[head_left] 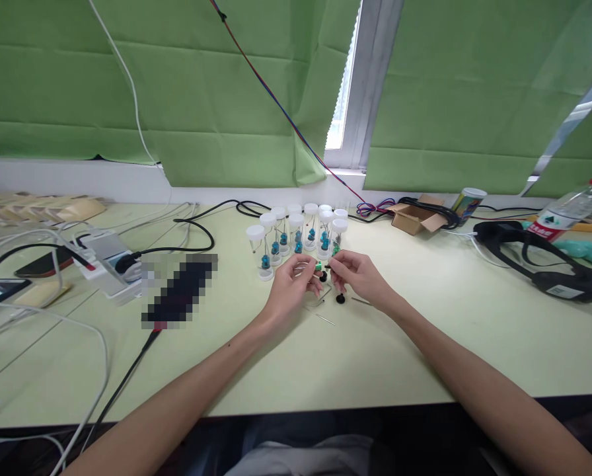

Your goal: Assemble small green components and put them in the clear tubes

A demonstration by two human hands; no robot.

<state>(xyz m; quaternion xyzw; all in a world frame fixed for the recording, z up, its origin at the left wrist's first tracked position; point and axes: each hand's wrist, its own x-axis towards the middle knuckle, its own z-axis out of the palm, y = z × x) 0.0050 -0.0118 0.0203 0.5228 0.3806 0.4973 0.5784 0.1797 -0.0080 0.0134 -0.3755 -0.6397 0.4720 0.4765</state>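
Fingertips pinched together, my left hand (292, 283) holds a small green part (318, 266) just above the table. Close beside it on the right, my right hand (359, 276) pinches a small dark piece (328, 267), its tip facing the green part; whether the two touch I cannot tell. Under the hands lie a black round knob-like piece (340, 299), another black piece (324, 277), a thin metal rod (324, 319) and a second rod (361, 301). Just behind stand several clear tubes (256, 248) with white lids and small blue parts inside.
A pixelated dark device (180, 291) and a white power strip (105, 261) with cables lie left. At right are an opened cardboard box (415, 217), a printed can (468, 203), a black headset (548, 264) and a red-capped bottle (568, 210). Green blinds (177, 99) hang behind.
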